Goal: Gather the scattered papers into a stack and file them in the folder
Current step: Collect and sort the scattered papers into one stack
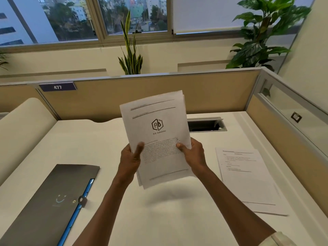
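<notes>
1. Both hands held a stack of papers (pixel 156 139) upright above the desk (pixel 168 219), the left hand (pixel 130 159) clasping its left edge and the right hand (pixel 193 154) its right, thumbs pressed on the front sheet.
2. The edges sat unevenly, so I judged the two-sided grip was meant for squaring the sheets.
3. More loose papers (pixel 248 180) lay flat on the desk to the right, not yet gathered.
4. The dark folder (pixel 51 206) lay closed at the left, within reach for filing.
</notes>
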